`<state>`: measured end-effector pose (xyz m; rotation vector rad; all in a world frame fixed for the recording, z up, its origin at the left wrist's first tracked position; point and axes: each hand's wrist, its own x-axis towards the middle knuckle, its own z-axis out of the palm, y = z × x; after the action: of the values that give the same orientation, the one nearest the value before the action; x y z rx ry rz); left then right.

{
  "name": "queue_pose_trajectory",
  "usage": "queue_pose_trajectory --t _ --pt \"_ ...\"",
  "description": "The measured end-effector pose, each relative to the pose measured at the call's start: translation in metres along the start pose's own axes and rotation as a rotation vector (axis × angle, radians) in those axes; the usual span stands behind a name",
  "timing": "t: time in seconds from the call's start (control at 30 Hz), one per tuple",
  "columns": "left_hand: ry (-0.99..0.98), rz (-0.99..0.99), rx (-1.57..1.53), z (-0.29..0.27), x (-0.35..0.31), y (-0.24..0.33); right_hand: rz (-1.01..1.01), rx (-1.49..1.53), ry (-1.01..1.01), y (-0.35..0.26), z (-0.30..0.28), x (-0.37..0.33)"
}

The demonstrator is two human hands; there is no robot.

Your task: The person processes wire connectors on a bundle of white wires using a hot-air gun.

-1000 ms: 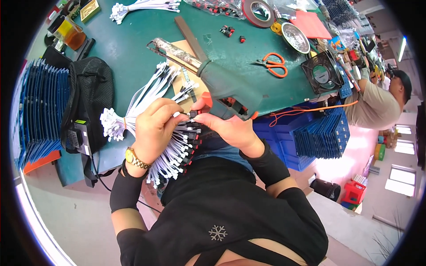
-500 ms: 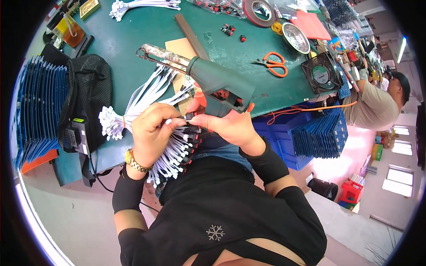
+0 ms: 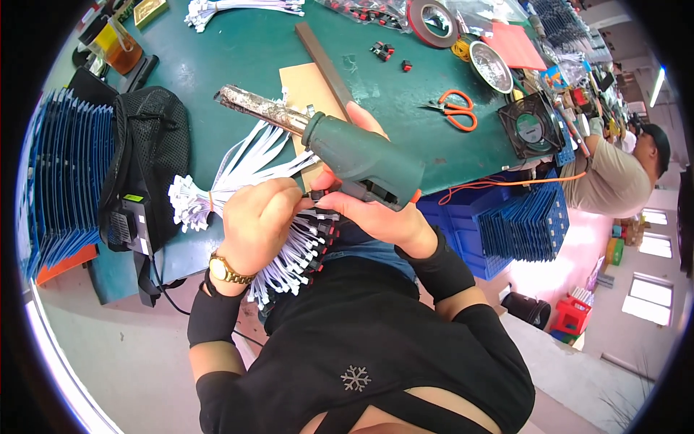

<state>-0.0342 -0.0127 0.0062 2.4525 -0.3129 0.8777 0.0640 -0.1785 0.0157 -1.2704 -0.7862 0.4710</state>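
My right hand (image 3: pixel 376 217) is wrapped about a dark green heat gun (image 3: pixel 361 160), its metal nozzle pointing left; fingers show on both sides of the body, the grip itself is hidden. That hand's thumb and a fingertip also pinch a small black part (image 3: pixel 318 194). Closed beside it, my left hand (image 3: pixel 260 215) has its fingertips at the black part; whatever lies in them is hidden. Below the hands a bunch of white leads with black-and-red ends (image 3: pixel 303 246) hangs over my lap. Left of them lies a tied bundle of white leads (image 3: pixel 194 202) on the table.
Orange-handled scissors (image 3: pixel 459 111), a black fan (image 3: pixel 531 123), a metal bowl (image 3: pixel 491 66) and a tape roll (image 3: pixel 434 22) sit on the green table (image 3: pixel 238 58). A black mesh bag (image 3: pixel 148 152) stands left. Blue crates (image 3: pixel 463 231) are at right; another person (image 3: pixel 614 166) is beyond.
The heat gun has shifted slightly left and toward me, and a finger now shows on its far side. My left hand has turned, and the white connector in its fingers is no longer visible.
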Motion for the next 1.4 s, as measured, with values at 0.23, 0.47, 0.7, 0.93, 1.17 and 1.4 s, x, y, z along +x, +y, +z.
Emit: queue_pose_trajectory --t 0.23,0.47,0.7,0.93,1.17,1.4 --pt "-0.037 0.021 -0.213 -0.005 0.004 -0.005 0.056 0.170 0.035 0.003 -0.002 0.003" --pt "-0.074 -0.420 -0.526 -0.010 -0.004 0.005 0.070 0.186 0.066 -0.001 0.002 0.004" --pt "-0.061 -0.764 -0.696 -0.006 -0.006 0.015 0.063 -0.111 -0.010 0.001 -0.005 -0.001" --pt "0.103 -0.306 -0.215 0.003 0.000 0.018 0.143 -0.027 0.050 0.005 -0.001 -0.004" --pt "-0.029 -0.548 -0.462 -0.001 0.000 0.015 0.145 -0.125 0.056 0.004 -0.006 -0.001" --pt "-0.257 -0.855 -0.684 -0.004 0.001 0.003 0.128 -0.037 0.077 0.006 -0.008 0.004"
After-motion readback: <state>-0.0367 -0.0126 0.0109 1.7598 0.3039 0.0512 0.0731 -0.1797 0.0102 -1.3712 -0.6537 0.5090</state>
